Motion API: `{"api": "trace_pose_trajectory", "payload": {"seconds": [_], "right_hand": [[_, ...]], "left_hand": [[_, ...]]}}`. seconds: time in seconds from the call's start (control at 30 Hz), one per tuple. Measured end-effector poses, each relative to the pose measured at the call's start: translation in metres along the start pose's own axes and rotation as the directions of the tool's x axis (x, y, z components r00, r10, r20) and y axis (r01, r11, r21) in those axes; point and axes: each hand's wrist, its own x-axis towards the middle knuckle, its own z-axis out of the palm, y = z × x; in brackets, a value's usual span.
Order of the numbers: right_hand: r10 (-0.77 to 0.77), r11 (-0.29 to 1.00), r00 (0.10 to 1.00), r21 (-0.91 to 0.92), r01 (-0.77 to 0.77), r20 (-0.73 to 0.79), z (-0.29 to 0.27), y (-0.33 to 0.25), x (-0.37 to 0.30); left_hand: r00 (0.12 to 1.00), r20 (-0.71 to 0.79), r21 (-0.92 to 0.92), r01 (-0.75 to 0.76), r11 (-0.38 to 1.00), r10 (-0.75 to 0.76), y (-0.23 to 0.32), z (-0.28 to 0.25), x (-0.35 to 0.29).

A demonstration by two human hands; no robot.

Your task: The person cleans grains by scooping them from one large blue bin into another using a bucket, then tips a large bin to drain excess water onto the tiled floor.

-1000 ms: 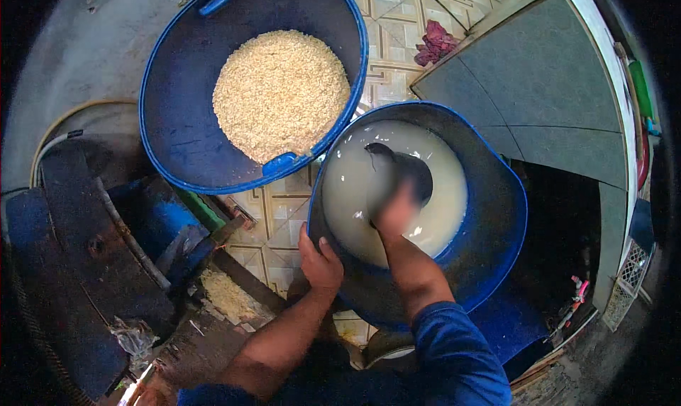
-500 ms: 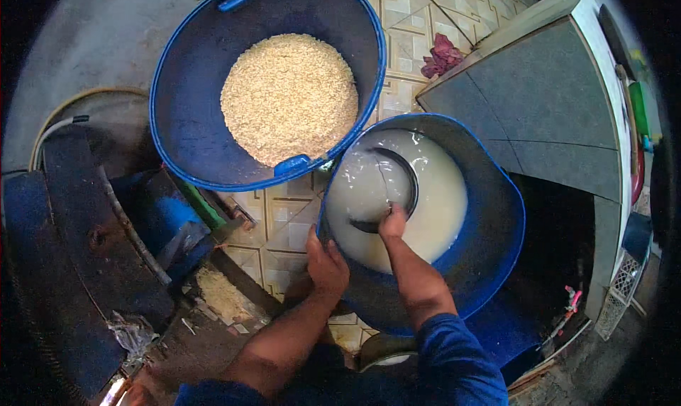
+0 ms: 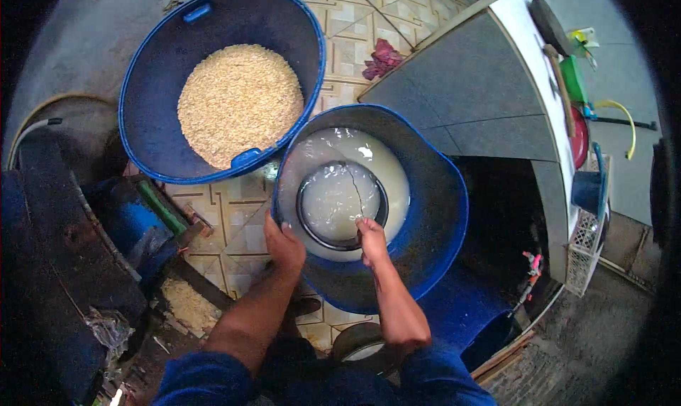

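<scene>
Cloudy whitish water (image 3: pixel 394 186) stands in a blue drum (image 3: pixel 436 253) in front of me. A dark round bucket (image 3: pixel 384 211) sits low in that water, brim full of the same liquid, with a thin wire handle across its mouth. My right hand (image 3: pixel 372 241) is closed on the handle at the bucket's near side. At the drum's left rim my left hand (image 3: pixel 285 246) grips the edge, fingers partly hidden on the outer side. Beyond, to the left, a second blue drum (image 3: pixel 152 122) holds a heap of pale grains (image 3: pixel 237 101).
A grey tiled counter (image 3: pixel 475 79) stands to the right, with a red bowl (image 3: pixel 579 136) and a blue container (image 3: pixel 589 189) along it. Dark machinery (image 3: pixel 64 243) is on the left. A crumpled maroon cloth (image 3: pixel 383 58) lies on the tiled floor. A pot (image 3: pixel 358 342) is near my feet.
The bucket, tilted and partly under the water before, is now level and full, nearer to me. My right hand has drawn back with it. My left hand stays on the rim; the whole view has shifted.
</scene>
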Motion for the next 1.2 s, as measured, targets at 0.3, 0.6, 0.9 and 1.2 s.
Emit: {"api": "trace_pose_trajectory", "payload": {"seconds": [0.3,0.6,0.9,1.2], "right_hand": [[-0.044,0.942,0.982,0.320,0.102,-0.184,-0.053,-0.051,-0.183],[-0.253,0.779,0.890,0.465,0.420,-0.381,-0.110,-0.054,-0.375],[-0.186,0.794,0.798,0.391,0.465,-0.573,-0.138,0.022,-0.479],[0.007,0.770,0.537,0.347,0.535,-0.844,-0.153,0.190,-0.542]], "left_hand": [[1.000,-0.015,0.086,0.004,0.996,-0.003,-0.007,0.008,-0.002],[0.983,0.126,0.023,-0.137,0.990,0.133,-0.016,0.013,0.009],[0.490,0.771,-0.134,-0.499,0.856,0.407,0.003,-0.049,-0.012],[-0.292,0.946,0.162,0.037,0.986,-0.144,0.099,-0.116,-0.301]]}}
